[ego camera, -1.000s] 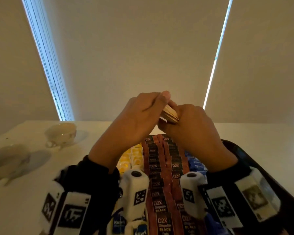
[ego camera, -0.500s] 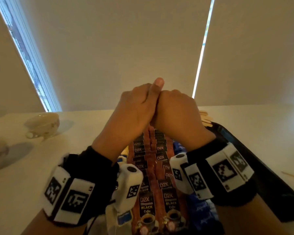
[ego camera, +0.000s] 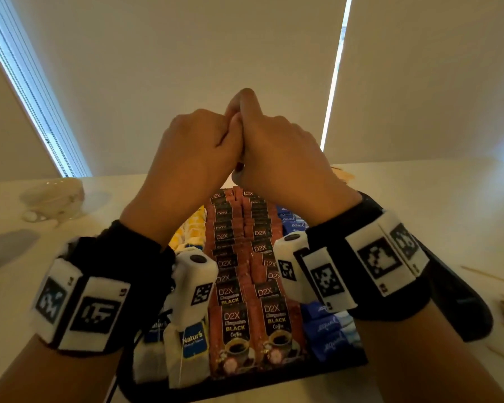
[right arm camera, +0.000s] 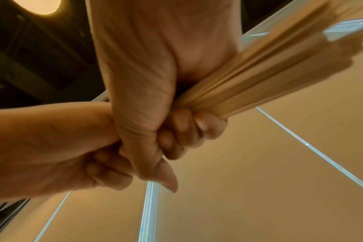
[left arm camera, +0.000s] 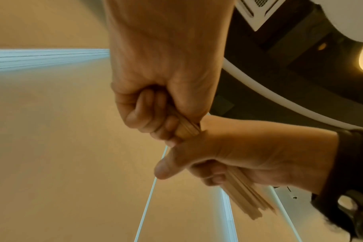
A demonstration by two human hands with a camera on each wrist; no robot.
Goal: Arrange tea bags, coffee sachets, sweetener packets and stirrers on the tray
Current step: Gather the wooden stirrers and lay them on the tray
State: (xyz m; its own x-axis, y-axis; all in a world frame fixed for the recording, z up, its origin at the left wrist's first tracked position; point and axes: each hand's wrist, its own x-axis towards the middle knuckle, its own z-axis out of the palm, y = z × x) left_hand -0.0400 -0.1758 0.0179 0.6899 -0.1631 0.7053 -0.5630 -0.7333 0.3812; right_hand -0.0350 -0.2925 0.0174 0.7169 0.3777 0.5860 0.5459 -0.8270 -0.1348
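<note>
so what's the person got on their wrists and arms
Both forearms are bare. The left hand and right hand each have a black wrist cuff ringed with white blocks printed with black square codes, plus a small white camera unit on the inner side.

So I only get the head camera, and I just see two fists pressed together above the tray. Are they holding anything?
Observer: Yes. The left wrist camera shows a bundle of flat wooden stirrers running through both fists.
Visitor: Which hand has it?
Observer: Both. The left hand curls its fingers round the sticks, and a long free end pokes out past the right hand.
Visitor: Is the bundle neat?
Observer: Not quite. In the right wrist camera the free ends fan apart and look uneven.
</note>
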